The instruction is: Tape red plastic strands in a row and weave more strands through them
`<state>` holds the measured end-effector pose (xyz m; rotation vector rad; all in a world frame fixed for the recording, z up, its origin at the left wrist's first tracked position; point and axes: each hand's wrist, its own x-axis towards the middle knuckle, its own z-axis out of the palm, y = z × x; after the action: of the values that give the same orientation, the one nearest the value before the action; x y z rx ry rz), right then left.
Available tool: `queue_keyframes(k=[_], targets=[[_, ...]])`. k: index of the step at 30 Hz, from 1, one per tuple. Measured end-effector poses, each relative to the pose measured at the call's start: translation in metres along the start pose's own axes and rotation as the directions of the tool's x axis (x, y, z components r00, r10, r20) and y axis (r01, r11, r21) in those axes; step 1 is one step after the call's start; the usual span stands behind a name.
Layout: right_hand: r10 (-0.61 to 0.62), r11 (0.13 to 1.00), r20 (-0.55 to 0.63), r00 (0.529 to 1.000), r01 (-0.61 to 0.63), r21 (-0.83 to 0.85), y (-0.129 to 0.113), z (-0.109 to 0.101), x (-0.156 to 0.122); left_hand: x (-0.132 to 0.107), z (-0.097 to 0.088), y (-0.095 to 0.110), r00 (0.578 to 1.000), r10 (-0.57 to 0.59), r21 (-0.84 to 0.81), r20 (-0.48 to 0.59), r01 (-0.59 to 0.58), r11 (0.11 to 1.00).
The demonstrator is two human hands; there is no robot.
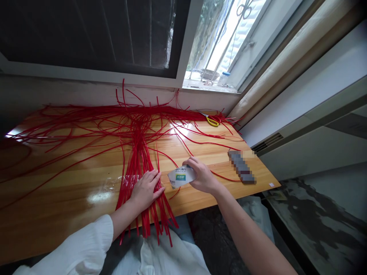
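Note:
A bundle of several long red plastic strips (137, 152) runs across the wooden table (71, 191) and fans out toward the window. My left hand (146, 189) lies flat on the bundle near the table's front edge, fingers stretched out, pressing the strips down. A strip of clear tape (126, 179) crosses the bundle just left of that hand. My right hand (202, 175) is closed round a roll of clear tape (180, 176) with a white and green label, held just right of the bundle.
Yellow-handled scissors (210, 120) lie at the back right among the strip ends. A dark blurred flat object (241, 167) rests near the table's right edge. A window frame (183, 57) runs behind the table. White cloth (160, 256) lies in my lap below.

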<state>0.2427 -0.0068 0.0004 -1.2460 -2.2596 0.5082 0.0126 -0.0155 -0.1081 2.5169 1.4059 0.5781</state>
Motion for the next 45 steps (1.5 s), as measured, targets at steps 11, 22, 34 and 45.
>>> queue_keyframes(k=[11, 22, 34, 45], targets=[[-0.001, 0.999, -0.010, 1.000, 0.002, 0.039, 0.002, 0.004, 0.000, 0.001, -0.008, -0.005, 0.996, 0.075, 0.005, 0.051, -0.076, 0.997], [0.012, 1.000, -0.009, 1.000, -0.012, 0.018, 0.000, 0.005, 0.000, -0.003, -0.015, -0.008, 0.990, 0.029, 0.015, 0.135, -0.032, 0.999], [0.019, 1.000, -0.002, 1.000, -0.019, -0.011, 0.004, 0.005, 0.007, -0.003, -0.017, -0.013, 0.978, 0.025, -0.013, 0.207, -0.023, 1.000], [0.062, 0.997, -0.008, 0.998, -0.062, -0.037, 0.013, 0.007, 0.004, -0.003, -0.008, -0.001, 0.997, -0.023, -0.026, 0.078, 0.025, 0.999]])
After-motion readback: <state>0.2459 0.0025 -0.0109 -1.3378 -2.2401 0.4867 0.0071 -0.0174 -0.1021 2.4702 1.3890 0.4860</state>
